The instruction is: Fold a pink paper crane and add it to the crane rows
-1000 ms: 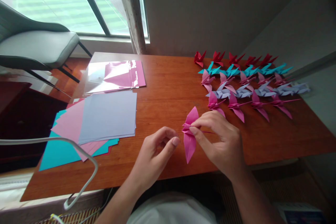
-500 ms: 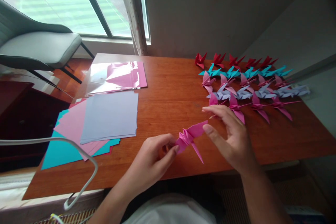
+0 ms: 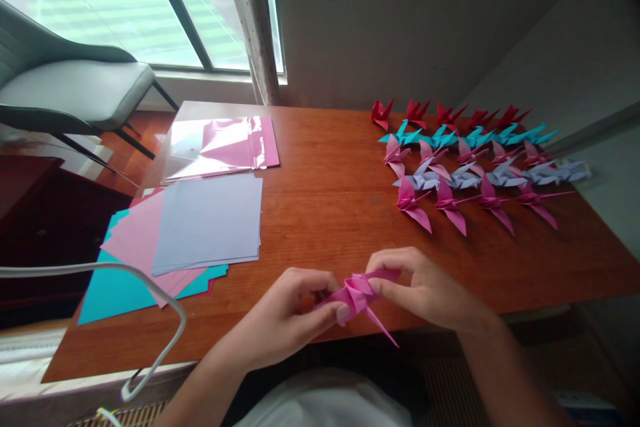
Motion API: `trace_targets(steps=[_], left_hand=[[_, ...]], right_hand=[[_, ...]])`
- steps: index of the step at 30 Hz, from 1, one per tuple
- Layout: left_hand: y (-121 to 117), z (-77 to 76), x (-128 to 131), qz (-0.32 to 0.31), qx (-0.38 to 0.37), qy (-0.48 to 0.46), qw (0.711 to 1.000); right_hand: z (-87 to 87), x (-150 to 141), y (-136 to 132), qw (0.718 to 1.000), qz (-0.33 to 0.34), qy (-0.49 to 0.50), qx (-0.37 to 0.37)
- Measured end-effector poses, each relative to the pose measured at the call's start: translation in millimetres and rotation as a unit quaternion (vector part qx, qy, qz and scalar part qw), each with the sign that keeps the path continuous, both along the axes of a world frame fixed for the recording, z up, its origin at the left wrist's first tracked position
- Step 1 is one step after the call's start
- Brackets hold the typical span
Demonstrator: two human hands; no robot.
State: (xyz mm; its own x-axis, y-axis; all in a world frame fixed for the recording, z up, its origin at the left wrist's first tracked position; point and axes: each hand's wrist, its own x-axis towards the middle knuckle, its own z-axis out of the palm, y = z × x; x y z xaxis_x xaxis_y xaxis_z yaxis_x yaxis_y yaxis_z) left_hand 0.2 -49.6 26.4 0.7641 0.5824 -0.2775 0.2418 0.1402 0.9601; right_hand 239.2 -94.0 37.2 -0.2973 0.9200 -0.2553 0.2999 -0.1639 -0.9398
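A bright pink origami crane [image 3: 359, 291] is held above the table's front edge, its thin point slanting down to the right. My left hand [image 3: 295, 310] pinches one wing between thumb and fingers. On the other wing, my right hand [image 3: 419, 285] has its thumb and fingers closed, hiding part of the paper. Beyond my right hand lies a row of similar bright pink cranes [image 3: 414, 205]. Behind that row stand pale lavender cranes [image 3: 465, 178], light pink cranes [image 3: 433, 159], turquoise cranes [image 3: 443, 139] and red cranes [image 3: 417, 113].
Fanned paper sheets lie at the left: lavender [image 3: 207, 223], light pink [image 3: 133, 230] and turquoise [image 3: 115, 293]. Behind them is a clear packet of pink paper [image 3: 225, 143]. A white cable [image 3: 183, 320] loops over the table's [image 3: 320, 207] left front corner. A chair [image 3: 75, 90] stands by the window.
My right hand has come down and left from near the crane row and closed on the crane's right wing. The held crane has moved slightly lower, toward me.
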Motion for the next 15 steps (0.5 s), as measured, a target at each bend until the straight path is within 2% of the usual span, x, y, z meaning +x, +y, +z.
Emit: trace_targets(steps=[1,3,5,8,11,13,15], left_hand=[[-1.0,-1.5,-0.4,0.006,-0.071,-0.034,0.997],[-4.8,-6.4,-0.1,0.023,-0.228,-0.128,0.965],[-10.9,-13.8,2.7,0.020,-0.307,-0.212,0.927],[-21.1,-26.2,10.8,0.041,-0.333,-0.348,0.876],[-27.7,-34.2,17.9,0.052,-0.348,-0.414,0.840],[-28.3,-34.5,20.1,0.049,-0.343,-0.425,0.836],[-26.1,-31.5,21.2,0.048,-0.328,-0.428,0.841]], right_hand=[[-4.7,0.7,-2.3,0.996,0.000,0.078,-0.036],[-15.1,-3.3,-8.9,0.962,-0.006,0.258,-0.088],[-24.8,-15.8,-16.6,0.918,-0.038,0.383,-0.093],[-33.7,-43.3,-26.3,0.850,-0.094,0.506,-0.114],[-35.9,-63.7,-31.0,0.780,-0.114,0.606,-0.107],[-36.1,-68.9,-32.1,0.753,-0.117,0.640,-0.096],[-37.0,-69.3,-33.1,0.747,-0.127,0.646,-0.094]])
